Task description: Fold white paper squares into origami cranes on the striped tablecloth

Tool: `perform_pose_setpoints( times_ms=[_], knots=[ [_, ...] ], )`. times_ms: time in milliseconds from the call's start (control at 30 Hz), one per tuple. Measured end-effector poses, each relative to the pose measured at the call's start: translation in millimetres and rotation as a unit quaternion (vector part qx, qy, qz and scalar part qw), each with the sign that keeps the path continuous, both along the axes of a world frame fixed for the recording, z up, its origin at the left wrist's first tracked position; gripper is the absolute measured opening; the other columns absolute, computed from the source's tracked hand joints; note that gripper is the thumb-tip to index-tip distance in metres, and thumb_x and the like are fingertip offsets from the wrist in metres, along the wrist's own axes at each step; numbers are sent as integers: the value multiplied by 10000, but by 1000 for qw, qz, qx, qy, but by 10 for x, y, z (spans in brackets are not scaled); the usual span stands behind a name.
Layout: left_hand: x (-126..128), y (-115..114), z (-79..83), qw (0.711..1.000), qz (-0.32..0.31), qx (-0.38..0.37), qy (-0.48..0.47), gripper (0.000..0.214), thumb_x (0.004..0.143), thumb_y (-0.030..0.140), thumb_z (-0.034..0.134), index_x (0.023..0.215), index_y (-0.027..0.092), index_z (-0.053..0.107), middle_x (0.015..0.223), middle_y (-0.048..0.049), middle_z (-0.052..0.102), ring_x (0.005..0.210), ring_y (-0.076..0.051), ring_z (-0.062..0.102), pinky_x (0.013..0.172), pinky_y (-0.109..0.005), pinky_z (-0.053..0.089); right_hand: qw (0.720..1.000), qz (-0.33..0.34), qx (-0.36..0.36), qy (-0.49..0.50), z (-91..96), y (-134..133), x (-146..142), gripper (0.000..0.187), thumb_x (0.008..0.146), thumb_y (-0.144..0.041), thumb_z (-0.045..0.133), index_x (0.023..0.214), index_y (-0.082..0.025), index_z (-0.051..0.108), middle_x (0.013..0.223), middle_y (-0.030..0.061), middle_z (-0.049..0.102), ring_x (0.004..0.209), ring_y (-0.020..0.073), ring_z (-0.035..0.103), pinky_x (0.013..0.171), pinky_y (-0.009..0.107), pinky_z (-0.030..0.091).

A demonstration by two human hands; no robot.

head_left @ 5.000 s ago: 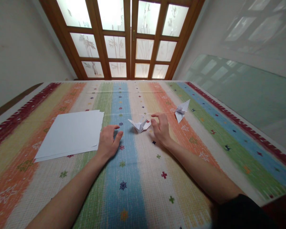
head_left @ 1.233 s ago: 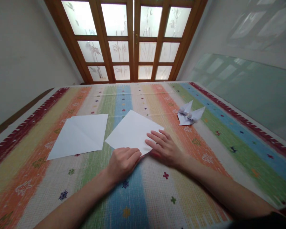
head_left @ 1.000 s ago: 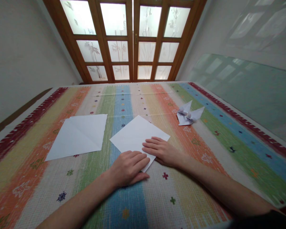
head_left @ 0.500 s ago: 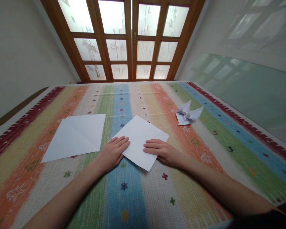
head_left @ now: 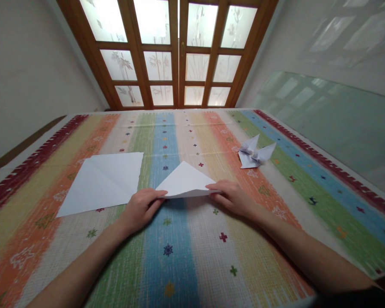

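Note:
A white sheet of paper (head_left: 186,179) is between my hands, its far corner pointing away and its near edge bent and slightly raised. My left hand (head_left: 143,208) pinches the sheet's left corner between thumb and fingers. At the opposite corner, my right hand (head_left: 233,197) grips the paper the same way. What the underside of the sheet looks like is hidden. Left of my left hand lies a larger stack of white paper (head_left: 105,182) with a faint diagonal crease.
A folded paper figure (head_left: 255,153) with two pointed tips stands at the right. Everything rests on a striped tablecloth (head_left: 167,273). Beyond the table's far edge is a wooden door with frosted panes (head_left: 196,66); a glass panel (head_left: 333,115) leans along the right wall.
Both hands went from lying flat on the diamond-shaped sheet to pinching its side corners. The sheet's near corner is no longer visible, and its near side now shows as a bent edge.

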State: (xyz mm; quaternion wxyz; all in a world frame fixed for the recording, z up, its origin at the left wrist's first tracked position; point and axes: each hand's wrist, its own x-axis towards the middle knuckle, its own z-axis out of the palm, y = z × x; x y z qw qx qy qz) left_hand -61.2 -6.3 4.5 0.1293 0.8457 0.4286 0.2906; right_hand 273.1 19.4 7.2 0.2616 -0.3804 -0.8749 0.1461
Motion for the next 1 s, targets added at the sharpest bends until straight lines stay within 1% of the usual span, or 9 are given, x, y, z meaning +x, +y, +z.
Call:
perform_pose_setpoints(
  times_ms=[100, 200, 267, 333, 433, 500, 633, 800, 1000],
  knots=[
    [55, -8, 30, 997, 69, -45, -9, 350, 944, 351, 472, 1211, 185, 624, 865, -53, 743, 743, -187, 699, 696, -327, 557, 994, -94, -49, 28, 19, -10, -87, 316, 915, -299, 527, 1200, -206, 629, 827, 48, 731, 682, 184, 664, 643, 308, 506],
    [115, 33, 39, 989, 132, -67, 3, 470, 939, 376, 475, 1353, 155, 502, 760, -13, 694, 638, -179, 664, 650, -315, 531, 982, -174, -44, 56, 16, 41, -170, 496, 896, -317, 553, 1368, -182, 481, 726, 15, 673, 578, 176, 604, 567, 289, 464],
    [154, 73, 43, 987, 154, -45, 18, 520, 929, 360, 492, 1402, 152, 439, 889, -52, 710, 731, -206, 684, 698, -340, 539, 980, -189, -26, 54, 4, 86, -208, 532, 885, -292, 558, 1392, -174, 447, 814, 46, 686, 649, 193, 630, 607, 308, 482],
    [199, 109, 58, 985, 163, 16, 49, 520, 921, 334, 503, 1405, 157, 436, 1116, -127, 685, 946, -265, 674, 819, -405, 533, 982, -184, -13, 30, -8, 114, -236, 493, 887, -260, 548, 1368, -176, 476, 979, 100, 693, 791, 224, 660, 686, 343, 508],
    [301, 149, 94, 978, 135, 111, 112, 453, 934, 295, 483, 1370, 172, 501, 1383, -180, 544, 1238, -342, 529, 1008, -509, 432, 984, -175, -4, -36, -11, 111, -268, 350, 917, -239, 517, 1258, -181, 576, 1135, 138, 647, 904, 245, 652, 746, 365, 515],
    [391, 171, 104, 977, 82, 126, 148, 429, 950, 290, 464, 1364, 193, 526, 1468, -160, 478, 1346, -351, 430, 1088, -537, 349, 981, -180, 1, -73, -8, 90, -285, 259, 937, -238, 497, 1150, -186, 634, 1128, 131, 630, 862, 228, 647, 712, 344, 508],
    [549, 226, 33, 976, 15, 76, 205, 452, 977, 390, 433, 1390, 227, 516, 1525, -123, 428, 1425, -355, 335, 1143, -580, 251, 980, -171, 24, -94, -6, 59, -299, 192, 944, -222, 496, 1018, -209, 673, 1076, 92, 623, 815, 183, 632, 677, 293, 486],
    [591, 283, -99, 970, 19, 18, 243, 494, 1001, 450, 365, 1445, 250, 446, 1546, -109, 402, 1443, -343, 313, 1130, -597, 264, 981, -164, 21, -105, -14, 52, -303, 202, 962, -225, 486, 1005, -204, 682, 1093, 94, 623, 837, 182, 633, 692, 292, 483],
    [584, 303, -120, 965, 21, -17, 260, 525, 1002, 477, 353, 1469, 245, 414, 1558, -113, 380, 1448, -352, 304, 1125, -607, 263, 976, -178, 10, -123, -2, 52, -317, 226, 972, -226, 467, 1024, -194, 684, 1116, 115, 629, 879, 208, 646, 711, 312, 498]
  ],
)
